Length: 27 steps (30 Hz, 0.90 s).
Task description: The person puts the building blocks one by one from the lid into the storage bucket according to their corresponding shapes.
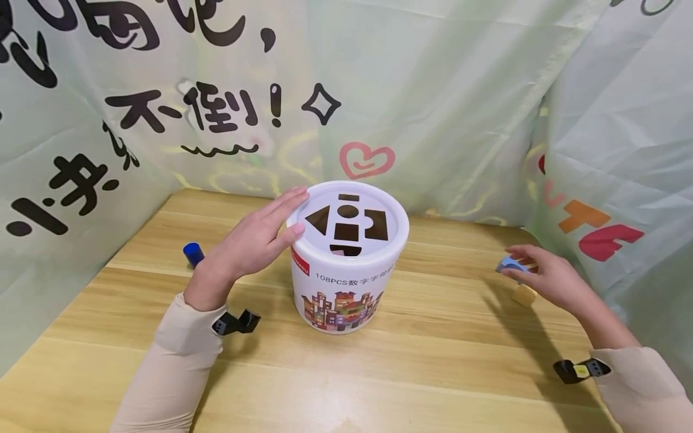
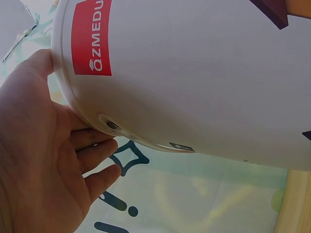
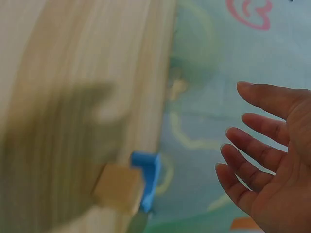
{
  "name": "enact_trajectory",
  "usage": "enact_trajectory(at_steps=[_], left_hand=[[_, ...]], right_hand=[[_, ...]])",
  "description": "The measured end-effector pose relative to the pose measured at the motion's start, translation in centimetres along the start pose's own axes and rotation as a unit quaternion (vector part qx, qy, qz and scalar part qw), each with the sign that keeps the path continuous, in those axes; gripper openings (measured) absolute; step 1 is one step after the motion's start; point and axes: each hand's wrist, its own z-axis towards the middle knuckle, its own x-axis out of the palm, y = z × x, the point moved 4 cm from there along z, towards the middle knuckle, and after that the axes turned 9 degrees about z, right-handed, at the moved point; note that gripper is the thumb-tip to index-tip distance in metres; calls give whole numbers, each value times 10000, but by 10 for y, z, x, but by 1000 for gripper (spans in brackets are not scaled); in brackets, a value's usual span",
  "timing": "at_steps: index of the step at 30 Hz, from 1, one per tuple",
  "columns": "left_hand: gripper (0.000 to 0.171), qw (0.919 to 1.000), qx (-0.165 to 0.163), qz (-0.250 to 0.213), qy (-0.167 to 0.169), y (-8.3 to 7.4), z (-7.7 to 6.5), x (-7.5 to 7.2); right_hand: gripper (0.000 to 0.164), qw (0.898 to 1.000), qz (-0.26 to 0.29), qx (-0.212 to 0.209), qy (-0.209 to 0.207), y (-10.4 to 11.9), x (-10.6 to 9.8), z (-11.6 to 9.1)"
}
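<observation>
My left hand (image 1: 260, 234) rests against the rim of a white toy-block bucket (image 1: 346, 288), thumb and fingers on its left edge. The bucket stands upright on the table, with shape holes cut through its white lid (image 1: 397, 225). In the left wrist view the fingers of that hand are loosely extended along the rim of the bucket (image 2: 194, 87). My right hand (image 1: 549, 276) hovers over a blue arch-shaped block (image 1: 509, 263) and a natural-wood block (image 1: 524, 294). Its spread fingers hold nothing in the right wrist view, apart from the blue block (image 3: 151, 177) and the wood block (image 3: 118, 188).
A blue cylinder block (image 1: 193, 254) is on the table left of my left forearm. The wooden table (image 1: 433, 373) ends at printed fabric (image 1: 460, 108) hung along the back and both sides. Small black wrist cameras sit on both sleeves.
</observation>
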Motion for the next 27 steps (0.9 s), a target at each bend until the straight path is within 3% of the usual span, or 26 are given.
enact_trajectory(at_steps=[8, 16, 27], left_hand=[[62, 10000, 34, -5, 22, 0, -1, 0], [62, 10000, 31, -12, 41, 0, 0, 0], [60, 10000, 54, 27, -12, -2, -1, -2]], right_hand=[[61, 9988, -95, 363, 311, -40, 2, -12], [63, 9971, -143, 670, 340, -69, 6, -24], [53, 9976, -15, 658, 222, -83, 14, -27]])
